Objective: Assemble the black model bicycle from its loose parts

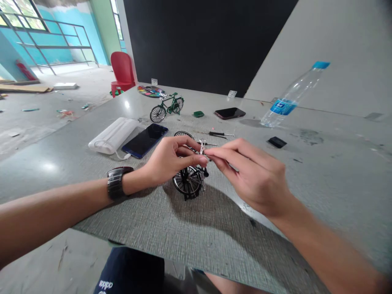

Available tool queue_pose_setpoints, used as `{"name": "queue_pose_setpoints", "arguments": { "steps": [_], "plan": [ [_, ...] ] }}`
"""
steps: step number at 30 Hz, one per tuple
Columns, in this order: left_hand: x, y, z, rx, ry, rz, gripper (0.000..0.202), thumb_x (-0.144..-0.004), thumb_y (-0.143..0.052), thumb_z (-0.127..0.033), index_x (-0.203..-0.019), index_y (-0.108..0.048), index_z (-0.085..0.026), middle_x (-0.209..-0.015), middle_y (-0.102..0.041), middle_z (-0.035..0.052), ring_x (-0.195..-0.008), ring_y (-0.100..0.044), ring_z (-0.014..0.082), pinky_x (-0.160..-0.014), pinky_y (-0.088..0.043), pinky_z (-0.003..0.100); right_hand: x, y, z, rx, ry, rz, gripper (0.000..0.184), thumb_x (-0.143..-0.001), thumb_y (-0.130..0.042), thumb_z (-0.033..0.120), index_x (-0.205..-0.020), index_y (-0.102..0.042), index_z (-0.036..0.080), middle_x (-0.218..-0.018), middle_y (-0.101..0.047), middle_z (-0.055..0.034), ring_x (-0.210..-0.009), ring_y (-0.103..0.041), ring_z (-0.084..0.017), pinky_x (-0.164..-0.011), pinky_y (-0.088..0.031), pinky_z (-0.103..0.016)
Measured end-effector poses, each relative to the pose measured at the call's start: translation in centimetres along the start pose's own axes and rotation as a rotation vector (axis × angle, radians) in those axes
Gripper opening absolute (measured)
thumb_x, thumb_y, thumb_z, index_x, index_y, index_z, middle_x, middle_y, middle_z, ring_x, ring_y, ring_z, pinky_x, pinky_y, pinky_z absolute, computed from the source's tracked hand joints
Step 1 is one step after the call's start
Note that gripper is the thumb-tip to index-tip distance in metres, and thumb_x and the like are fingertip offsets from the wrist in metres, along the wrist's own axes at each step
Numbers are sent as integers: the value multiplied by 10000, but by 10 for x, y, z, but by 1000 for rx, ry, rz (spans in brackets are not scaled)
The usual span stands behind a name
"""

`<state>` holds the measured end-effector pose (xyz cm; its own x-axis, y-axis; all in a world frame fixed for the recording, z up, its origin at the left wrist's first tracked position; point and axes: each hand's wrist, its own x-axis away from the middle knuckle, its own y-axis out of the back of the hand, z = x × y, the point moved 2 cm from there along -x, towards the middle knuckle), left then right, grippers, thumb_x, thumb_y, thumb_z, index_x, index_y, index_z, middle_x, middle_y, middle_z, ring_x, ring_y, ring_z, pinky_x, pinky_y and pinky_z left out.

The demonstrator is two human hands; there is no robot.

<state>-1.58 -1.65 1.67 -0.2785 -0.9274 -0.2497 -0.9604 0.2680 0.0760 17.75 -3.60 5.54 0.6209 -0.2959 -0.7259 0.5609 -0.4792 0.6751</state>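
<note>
A black model bicycle (187, 181) lies on its side at the front middle of the table, its wheels partly under my fingers. My left hand (171, 159), with a dark watch (118, 182) on the wrist, has thumb and fingers closed around the bicycle's upper part. Between the hands shows a small silver part (202, 147), perhaps the handlebar. My right hand (254, 173) pinches at this part from the right; whether something small is in its fingertips is hidden. Just beyond the hands lies a small black-handled screwdriver (217, 134), with another thin tool shaft (211, 143) nearer.
A green model bicycle (168, 107) stands behind, near a paint palette (150, 91) and a small green piece (198, 114). Left are a white power bank (112, 136) and a phone (145, 141). Another phone (230, 113), a tilted bottle (290, 98) and a black block (277, 142) are right.
</note>
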Motion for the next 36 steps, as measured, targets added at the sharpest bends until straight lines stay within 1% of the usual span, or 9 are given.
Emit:
{"name": "queue_pose_setpoints", "arguments": {
  "steps": [9, 16, 20, 24, 26, 29, 36],
  "plan": [
    [1, -1, 0, -1, -14, -12, 221, -812, -820, -291, -923, -679, -164, -790, -815, 36, -797, -803, 194, -716, -624, 265, 0, -1, 1, -28, -18, -9, 153, -968, -644, 94, -1074, -751, 115, -920, -740, -75, -823, -710, -149, -763, -565, -266],
    [2, -1, 0, -17, -33, -52, 238, -772, -861, -265, -897, -684, -166, -767, -812, 31, -782, -806, 198, -702, -629, 256, 0, -2, 1, -24, -22, -3, 159, -966, -641, 86, -1079, -746, 122, -940, -748, -75, -843, -721, -153, -785, -577, -270],
    [2, -1, 0, -63, -78, -77, 223, -771, -866, -257, -882, -694, -169, -771, -807, 21, -770, -800, 184, -684, -622, 240, 1, -2, 1, -40, -40, -2, 160, -973, -637, 96, -1090, -738, 139, -961, -755, -70, -871, -724, -152, -795, -581, -267],
    [3, 0, -1, -164, -170, -111, 210, -778, -866, -252, -876, -697, -175, -808, -804, 12, -790, -790, 165, -714, -612, 233, 1, -3, 1, -104, -83, -6, 146, -977, -637, 102, -1076, -729, 156, -972, -754, -58, -853, -716, -132, -775, -575, -244],
    [4, 0, -1, -191, -194, -113, 203, -791, -859, -256, -877, -694, -176, -817, -804, 12, -799, -789, 164, -726, -611, 235, 0, -4, 1, -137, -120, -10, 132, -980, -637, 112, -1061, -729, 159, -966, -751, -56, -819, -707, -123, -745, -569, -237],
    [5, 0, -1, -200, -203, -117, 201, -801, -853, -265, -879, -692, -175, -819, -803, 15, -795, -788, 166, -722, -612, 239, 0, -4, 1, -147, -148, -12, 118, -980, -643, 126, -1048, -734, 157, -950, -748, -54, -788, -695, -118, -713, -560, -235],
    [5, 0, -1, -216, -189, -126, 205, -804, -852, -288, -885, -700, -177, -825, -803, 18, -792, -785, 165, -726, -613, 242, 1, -4, 1, -142, -145, -12, 128, -977, -648, 130, -1065, -736, 157, -957, -753, -53, -797, -699, -117, -703, -547, -232]
  ]
}}
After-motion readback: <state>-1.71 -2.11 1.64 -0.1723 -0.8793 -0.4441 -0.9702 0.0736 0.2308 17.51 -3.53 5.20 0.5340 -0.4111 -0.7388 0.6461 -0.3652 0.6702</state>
